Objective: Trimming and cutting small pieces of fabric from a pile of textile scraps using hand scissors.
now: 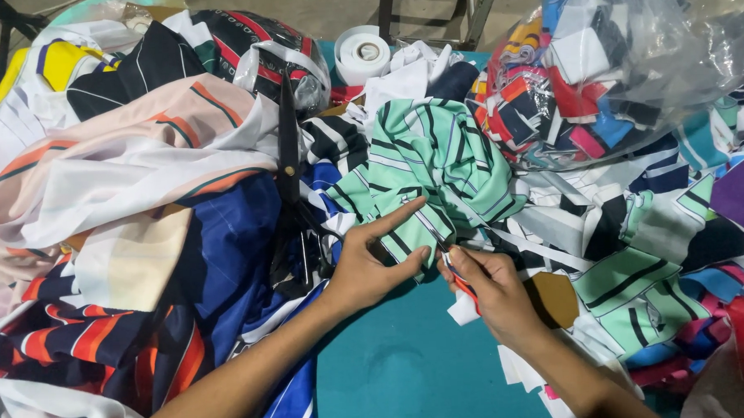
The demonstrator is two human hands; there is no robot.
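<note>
A: What are the two hands doing near the middle of the teal desk point(411, 372)?

B: The left hand point(372, 262) lies on the mint-green cloth piece with black and white stripes point(432, 161). Its forefinger is stretched out along the cloth's near edge and the other fingers are curled on a fold, so it looks to be pinning the edge flat and taut. The right hand point(494, 287) is closed around a small red-handled cutting tool point(459, 278), whose tip meets that same edge just beside the left forefinger. I take it for a thread snipper, though most of it is hidden in the fist.

A: Why hold it that way?

B: A guess: holding the edge tight gives the tip a firm line to work on.

A: And around them?

B: To the left, a heap of folded cloth: peach-and-white sheets point(131, 160) on top, navy panels with orange stripes point(104, 334) nearer. A pair of long black tailor's shears point(289, 154) lies on that heap, just left of the green piece. Far off sits a roll of white tape point(362, 57). To the right, a clear plastic bag stuffed with coloured scraps point(622, 60), with loose offcuts below it and a brown cardboard piece point(554, 299) close to the right wrist.

A: Anything in the way?

B: The piles crowd in on both sides, leaving only a bare patch of desk near the wrists.
</note>
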